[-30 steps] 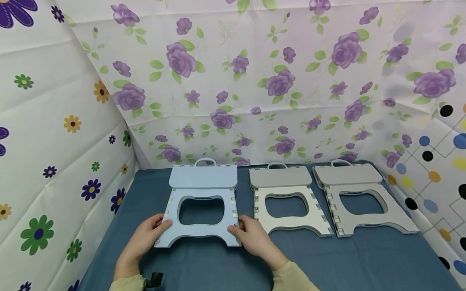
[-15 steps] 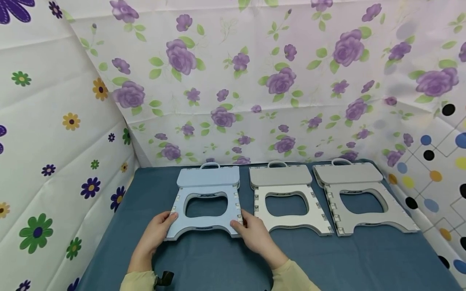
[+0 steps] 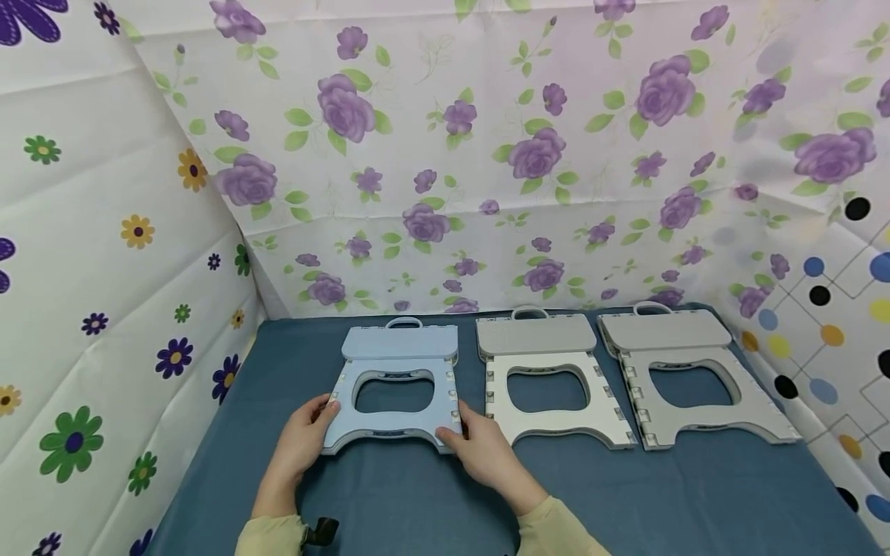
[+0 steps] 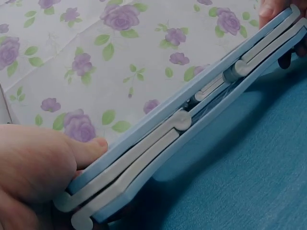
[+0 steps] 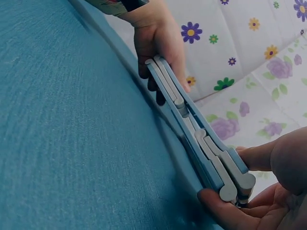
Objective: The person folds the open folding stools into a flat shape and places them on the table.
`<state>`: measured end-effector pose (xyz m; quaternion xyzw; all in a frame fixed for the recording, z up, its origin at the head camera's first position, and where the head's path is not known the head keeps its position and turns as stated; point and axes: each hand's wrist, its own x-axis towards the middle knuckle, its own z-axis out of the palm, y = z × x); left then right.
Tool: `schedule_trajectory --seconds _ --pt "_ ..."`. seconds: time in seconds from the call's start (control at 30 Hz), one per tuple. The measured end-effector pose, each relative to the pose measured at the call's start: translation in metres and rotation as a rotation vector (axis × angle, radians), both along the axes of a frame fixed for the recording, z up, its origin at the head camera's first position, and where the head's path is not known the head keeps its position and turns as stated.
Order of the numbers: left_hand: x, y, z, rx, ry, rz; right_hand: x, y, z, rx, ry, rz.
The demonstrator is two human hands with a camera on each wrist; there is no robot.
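Note:
A light blue folding stool (image 3: 396,422), folded flat with its handle at the far end, is held between both hands. The left hand (image 3: 300,436) grips its near left edge, thumb on top and fingers beneath. On the near right edge the right hand (image 3: 483,452) pinches it the same way. In the left wrist view the blue stool (image 4: 153,115) shows its folded layers edge-on, its near end raised over the cloth. The right wrist view shows the right thumb (image 5: 259,155) on one face and a finger curled under the other.
Two more folded stools lie to the right: a white-and-grey one (image 3: 542,425) close beside the blue stool, and a grey one (image 3: 702,421) farther right. Dark blue cloth (image 3: 403,502) covers the table. Patterned sheets hang behind (image 3: 431,154) and at both sides.
The blue stool has shifted right and come lower, now nearer the white-and-grey stool. The left hand moved right with it; the right hand stayed nearly in place. The other stools have not moved.

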<state>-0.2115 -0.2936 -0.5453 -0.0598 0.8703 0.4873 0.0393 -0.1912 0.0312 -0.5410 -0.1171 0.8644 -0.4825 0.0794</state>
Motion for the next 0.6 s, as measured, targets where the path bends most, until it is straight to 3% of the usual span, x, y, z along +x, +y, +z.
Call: schedule_trajectory --seconds 0.3,0.6 --pt "0.001 -0.004 0.008 -0.02 -0.06 -0.103 0.002 -0.003 -0.002 0.058 0.02 -0.025" --pt "0.0 -0.001 0.01 -0.164 -0.072 -0.168 -0.001 -0.008 -0.005 0.163 0.125 -0.001"
